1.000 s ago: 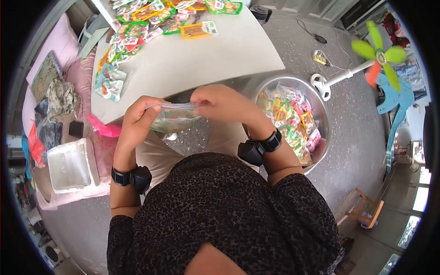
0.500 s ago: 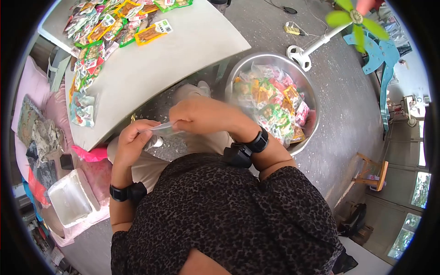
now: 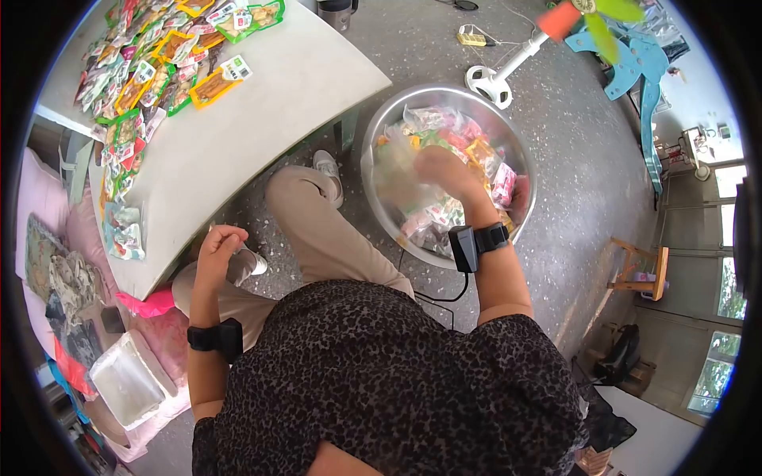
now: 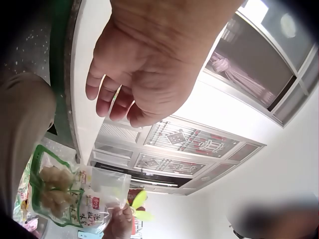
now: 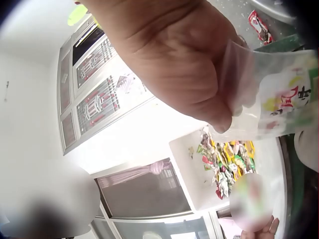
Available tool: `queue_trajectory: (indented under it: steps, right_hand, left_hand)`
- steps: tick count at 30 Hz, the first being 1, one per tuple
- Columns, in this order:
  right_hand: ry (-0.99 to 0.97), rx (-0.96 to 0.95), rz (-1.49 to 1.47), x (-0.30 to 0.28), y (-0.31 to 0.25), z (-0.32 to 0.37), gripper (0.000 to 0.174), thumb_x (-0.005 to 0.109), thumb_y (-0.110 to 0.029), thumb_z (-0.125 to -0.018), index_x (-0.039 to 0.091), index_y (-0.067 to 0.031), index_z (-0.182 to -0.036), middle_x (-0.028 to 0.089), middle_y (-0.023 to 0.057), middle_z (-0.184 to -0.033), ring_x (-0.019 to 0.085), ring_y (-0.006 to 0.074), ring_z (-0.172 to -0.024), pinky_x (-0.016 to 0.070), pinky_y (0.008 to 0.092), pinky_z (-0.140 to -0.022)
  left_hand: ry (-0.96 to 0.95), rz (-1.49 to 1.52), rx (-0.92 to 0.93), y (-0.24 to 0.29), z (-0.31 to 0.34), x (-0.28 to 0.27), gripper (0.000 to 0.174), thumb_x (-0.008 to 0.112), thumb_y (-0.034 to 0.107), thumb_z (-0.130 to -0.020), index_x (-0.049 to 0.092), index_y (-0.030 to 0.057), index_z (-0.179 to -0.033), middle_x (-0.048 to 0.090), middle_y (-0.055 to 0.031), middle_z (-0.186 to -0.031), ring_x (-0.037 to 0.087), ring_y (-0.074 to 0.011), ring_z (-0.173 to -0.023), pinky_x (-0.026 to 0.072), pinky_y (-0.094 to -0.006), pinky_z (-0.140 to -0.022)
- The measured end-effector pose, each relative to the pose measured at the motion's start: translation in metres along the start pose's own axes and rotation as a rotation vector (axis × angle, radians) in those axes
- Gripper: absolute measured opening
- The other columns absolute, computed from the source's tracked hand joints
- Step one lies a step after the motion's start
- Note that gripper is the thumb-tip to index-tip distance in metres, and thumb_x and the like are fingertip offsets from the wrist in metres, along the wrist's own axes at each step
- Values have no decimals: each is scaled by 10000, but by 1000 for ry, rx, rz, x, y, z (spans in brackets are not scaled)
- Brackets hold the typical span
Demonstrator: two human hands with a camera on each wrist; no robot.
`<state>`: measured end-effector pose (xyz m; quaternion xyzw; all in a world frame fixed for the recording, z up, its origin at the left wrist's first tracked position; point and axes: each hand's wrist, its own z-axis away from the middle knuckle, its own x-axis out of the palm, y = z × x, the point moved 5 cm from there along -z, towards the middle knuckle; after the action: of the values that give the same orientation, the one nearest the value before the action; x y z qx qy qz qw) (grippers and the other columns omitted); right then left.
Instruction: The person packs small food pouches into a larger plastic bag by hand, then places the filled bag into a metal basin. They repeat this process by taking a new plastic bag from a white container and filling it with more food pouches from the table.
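Observation:
My right hand (image 3: 448, 170) pinches the clear top end of a food packet (image 4: 60, 191) with a green border and pale chunks inside. In the head view, the blurred packet overlaps a large metal basin (image 3: 528, 170) heaped with colourful packets (image 3: 480, 151). The right wrist view shows the packet's clear film (image 5: 241, 74) running between thumb and fingers. Well to the left, near the table's front edge, my left hand (image 3: 214, 252) holds nothing. Its fingers (image 4: 102, 102) hang loosely bent in the left wrist view.
Many packets (image 3: 151, 79) are heaped on the white table (image 3: 262, 111), with a blue-and-white packet (image 3: 125, 230) near its left corner. A fan (image 3: 508, 63) stands beyond the basin. At left, a white foam box (image 3: 133, 379) sits by pink cushions.
Earlier both hands held the packet by its top. My left hand has let go, while my right has carried the packet rightward to the basin. The head view has shifted.

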<state>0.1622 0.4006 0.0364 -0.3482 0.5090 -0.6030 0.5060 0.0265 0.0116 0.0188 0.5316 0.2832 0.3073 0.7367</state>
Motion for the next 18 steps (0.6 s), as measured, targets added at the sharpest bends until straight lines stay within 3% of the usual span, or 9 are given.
queue_trajectory:
  steps: [1,4,7,9,10,11,13,16,18]
  right_hand:
    - [44,14,-65,-15,19,-4,98,541,-131,-740,521,-36,-731,499,-2,-655,474,77,-593,381,210,-533]
    - [214,21,180,-64,62,-12,106,534,-131,-738,517,-30,-714,492,8,-613,461,76,-540,376,211,-504]
    - [356,145,168,-112,108,-18,101,531,-123,-732,516,-33,-691,474,1,-567,456,84,-501,377,218,-479]
    - [399,186,-62,-146,143,-26,116,531,-115,-720,513,-33,-640,466,3,-540,449,90,-473,373,218,-459]
    - [496,111,-167,-151,140,-25,154,485,-93,-711,484,-45,-564,408,-18,-509,390,94,-423,305,240,-395]
    - [588,127,-37,-166,142,-25,145,500,-118,-715,494,-34,-595,434,-13,-516,406,84,-434,315,227,-403]
    - [548,113,5,-208,176,-39,138,525,-142,-712,510,-25,-640,458,1,-524,419,82,-436,322,221,-400]
    - [735,185,194,-256,183,-57,157,555,-165,-701,531,-18,-655,476,14,-534,425,91,-424,325,229,-382]
    - [797,257,396,-291,180,-71,187,556,-193,-694,541,-7,-681,515,49,-561,489,143,-483,384,283,-440]
  left_hand:
    - [14,11,-41,-9,0,-1,126,460,113,-806,517,28,-879,545,-36,-845,497,-95,-809,388,-224,-726]
    - [49,74,-150,-39,2,-3,126,479,137,-798,513,36,-866,538,-24,-823,485,-82,-734,392,-212,-665]
    - [56,44,-272,-65,5,-7,135,485,147,-794,509,40,-873,535,-19,-803,471,-78,-693,389,-205,-639]
    - [93,74,-344,-86,8,-10,128,489,157,-790,500,43,-845,532,-21,-775,468,-78,-676,383,-194,-617]
    - [84,93,-370,-93,9,-11,125,489,161,-790,497,44,-835,531,-22,-767,466,-77,-671,379,-190,-610]
    - [73,113,-397,-99,10,-11,124,488,165,-790,495,46,-824,529,-24,-759,464,-77,-667,376,-187,-603]
    - [79,26,-448,-99,12,-10,126,488,166,-778,491,44,-808,529,-32,-749,468,-84,-663,372,-191,-585]
    - [141,33,-511,-107,13,-15,117,477,148,-768,494,38,-805,529,-37,-752,471,-92,-666,372,-199,-585]
    - [173,5,-545,-108,13,-17,108,467,132,-762,495,35,-798,529,-39,-756,473,-98,-672,374,-207,-592]
